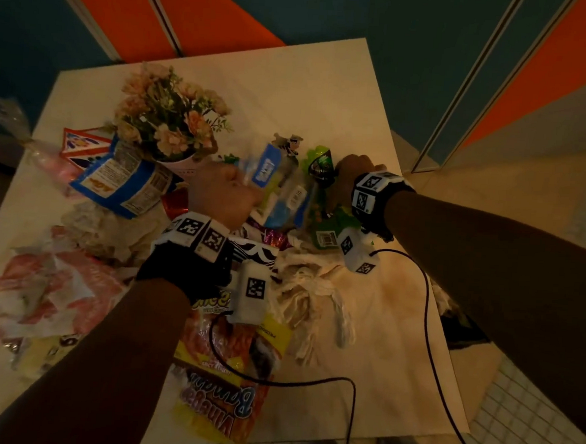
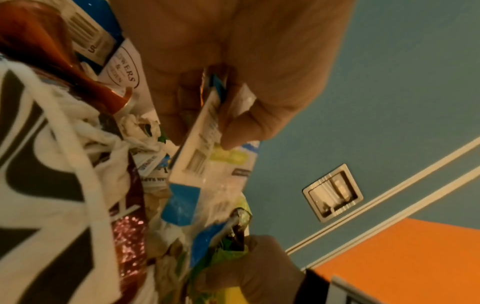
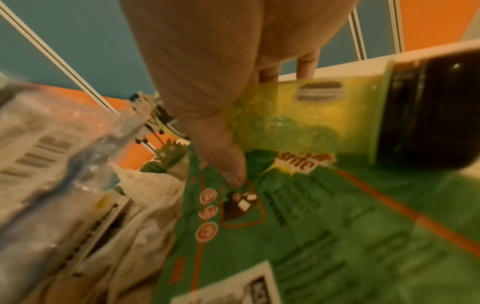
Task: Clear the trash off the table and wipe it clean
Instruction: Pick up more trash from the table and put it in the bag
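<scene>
A white square table is littered with snack wrappers. My left hand is at the middle of the pile and pinches a blue-and-white clear wrapper, seen close up as the same wrapper between thumb and fingers. My right hand is to the right of it and holds a green snack bag; in the right wrist view the thumb presses on that green bag. A cream cloth lies crumpled beneath my wrists.
A pot of pink flowers stands at the back left. A blue chip bag, red-and-white wrappers and an orange snack bag lie left and front. Tiled floor is on the right, teal and orange walls behind.
</scene>
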A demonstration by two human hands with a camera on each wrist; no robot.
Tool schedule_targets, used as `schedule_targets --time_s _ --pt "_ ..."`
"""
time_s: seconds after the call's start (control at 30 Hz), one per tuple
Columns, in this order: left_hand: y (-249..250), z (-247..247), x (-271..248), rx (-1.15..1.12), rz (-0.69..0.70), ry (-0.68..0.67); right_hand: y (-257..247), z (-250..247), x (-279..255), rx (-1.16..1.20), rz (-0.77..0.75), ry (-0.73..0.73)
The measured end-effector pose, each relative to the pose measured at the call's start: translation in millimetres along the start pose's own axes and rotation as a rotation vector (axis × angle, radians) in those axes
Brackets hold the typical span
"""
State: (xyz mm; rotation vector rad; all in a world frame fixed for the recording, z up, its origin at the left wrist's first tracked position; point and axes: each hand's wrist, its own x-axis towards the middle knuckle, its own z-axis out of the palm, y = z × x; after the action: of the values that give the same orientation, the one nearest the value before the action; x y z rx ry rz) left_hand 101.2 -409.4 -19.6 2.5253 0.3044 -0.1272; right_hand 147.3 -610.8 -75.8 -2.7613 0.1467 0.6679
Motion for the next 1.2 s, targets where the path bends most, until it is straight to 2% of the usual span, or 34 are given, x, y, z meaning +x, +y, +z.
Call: schedule_targets --time_s 0.07,0.17,0.3,0.43,0.6,0.77,0.9,1.0,1.2 --pt "0 -7 -5 -0.062 -0.063 0.061 -2 -6 -4 0.078 -0.022 -0.001" --pt "2 -16 -12 -0.291 -0.149 0.166 -3 -18 -12 0.149 -0.043 0.05" --pt "10 -23 -19 -0.461 -0.128 0.248 10 -40 -24 0.088 -0.059 0.18" --pt "29 -30 -27 -0.44 -0.031 0.274 32 -60 -40 0.179 -0.07 0.279" --pt "68 -28 -38 -0.53 0.011 0.333 66 -81 -63 0.34 -0.067 0.395" --pt "96 -8 -34 -0.476 -0.064 0.269 93 -79 -80 0.429 -0.033 0.384" --pt "120 13 -40 -0.425 -0.03 0.275 117 -75 -90 0.445 -0.021 0.396" --pt "140 29 -47 -0.412 0.005 0.219 159 -77 -97 0.445 0.067 0.382" --pt "180 79 -72 -0.515 0.117 0.069 268 -64 -126 0.471 0.348 0.369"
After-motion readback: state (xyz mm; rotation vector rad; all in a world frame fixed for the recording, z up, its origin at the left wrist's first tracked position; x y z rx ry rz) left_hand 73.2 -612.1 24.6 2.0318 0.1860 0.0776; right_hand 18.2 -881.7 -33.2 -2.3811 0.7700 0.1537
